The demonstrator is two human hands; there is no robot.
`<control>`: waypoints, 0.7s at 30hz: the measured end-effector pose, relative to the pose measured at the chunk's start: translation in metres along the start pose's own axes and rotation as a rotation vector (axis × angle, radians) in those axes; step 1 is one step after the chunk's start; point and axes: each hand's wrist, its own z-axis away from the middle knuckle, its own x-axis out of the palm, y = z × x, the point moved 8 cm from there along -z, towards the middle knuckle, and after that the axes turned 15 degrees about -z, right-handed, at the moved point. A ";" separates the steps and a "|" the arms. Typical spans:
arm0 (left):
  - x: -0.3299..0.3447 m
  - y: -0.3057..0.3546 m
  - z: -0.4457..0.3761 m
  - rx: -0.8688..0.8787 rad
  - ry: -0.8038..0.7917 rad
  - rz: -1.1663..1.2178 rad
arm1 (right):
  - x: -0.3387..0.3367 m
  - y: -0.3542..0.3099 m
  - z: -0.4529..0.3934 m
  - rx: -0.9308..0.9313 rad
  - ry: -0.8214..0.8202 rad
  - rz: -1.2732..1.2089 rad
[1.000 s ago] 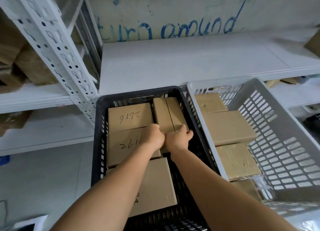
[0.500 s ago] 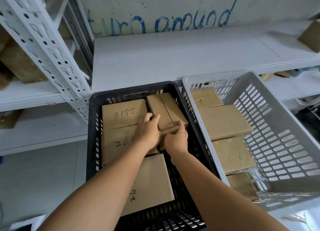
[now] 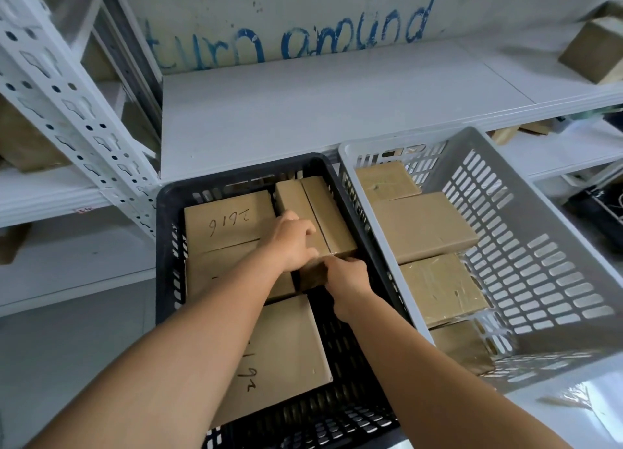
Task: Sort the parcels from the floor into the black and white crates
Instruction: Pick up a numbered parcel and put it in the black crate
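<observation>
Since the frame a second ago, both hands have parted from their fist-to-fist position and shifted along the tall parcel (image 3: 317, 212) at the far right of the black crate (image 3: 168, 246). Black crate: two flat parcels lie along its left side, the far one marked "2616" (image 3: 229, 221); another flat parcel (image 3: 283, 357) with handwriting lies nearer the camera; the tall parcel stands against the right wall, a seam running down its top. White crate (image 3: 526, 246), just beside the black one on the right: four brown parcels in a row from far to near, the second (image 3: 421, 224) the largest and the nearest one (image 3: 462, 344) partly behind the slotted wall. Both crates sit in front of a white shelf (image 3: 320, 108); a further box (image 3: 593, 54) rests at the shelf's right end. Left hand (image 3: 291, 243): fingers curled over the top near edge of the tall parcel, gripping it. Right hand (image 3: 347, 278): just beside the left and lower, fingers curled against the parcel's near end face, holding it. Both forearms reach in from the bottom of the view.
</observation>
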 end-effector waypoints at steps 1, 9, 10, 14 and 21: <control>-0.001 -0.001 -0.002 -0.021 0.004 0.036 | 0.000 0.004 -0.005 0.026 0.010 -0.045; -0.007 -0.015 -0.023 -0.113 0.076 0.095 | 0.004 0.003 -0.014 0.092 -0.011 -0.180; -0.006 -0.018 -0.028 -0.121 0.037 0.090 | 0.005 0.003 -0.015 0.095 -0.005 -0.175; 0.001 -0.028 -0.040 -0.101 -0.184 0.081 | 0.004 0.007 -0.020 0.124 0.028 -0.170; -0.018 -0.030 -0.073 -0.047 -0.014 0.054 | 0.008 0.014 -0.024 0.181 0.042 -0.294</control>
